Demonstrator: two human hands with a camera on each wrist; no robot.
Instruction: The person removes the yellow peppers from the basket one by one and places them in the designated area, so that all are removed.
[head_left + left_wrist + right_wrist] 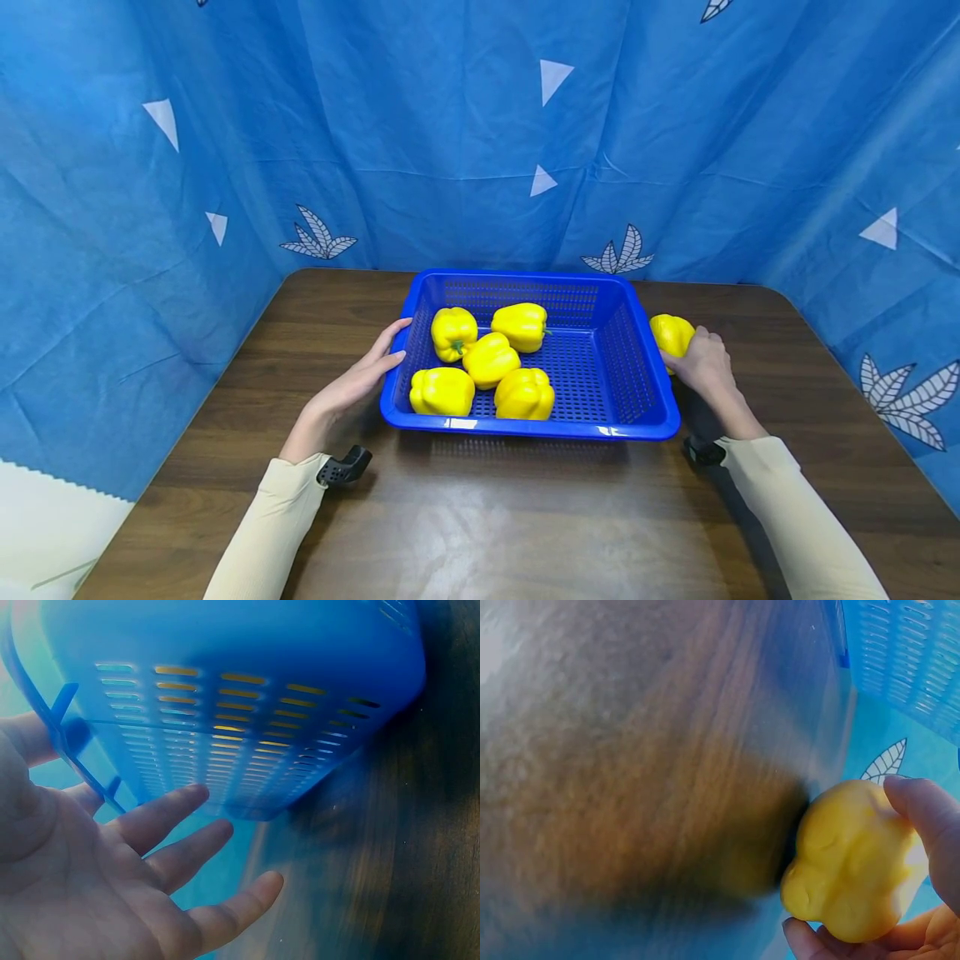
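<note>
A blue perforated plastic basket [525, 429] stands on the wooden table with several yellow bell peppers [491, 360] inside, mostly in its left and middle part. My left hand [360, 379] rests at the basket's left rim, thumb and index fingertip on the rim. In the left wrist view its other fingers [187, 859] extend fairly straight below the rim, outside the slotted wall. Just outside the basket's right side, my right hand [705, 362] grips another yellow bell pepper [670, 335]. The right wrist view shows that pepper [851, 862] between the thumb and the fingers beneath.
The dark brown table [480, 517] extends around the basket on all sides. Behind it and at both sides hangs a blue curtain [465, 125] with white leaf and triangle prints. Each wrist wears a black device [345, 467].
</note>
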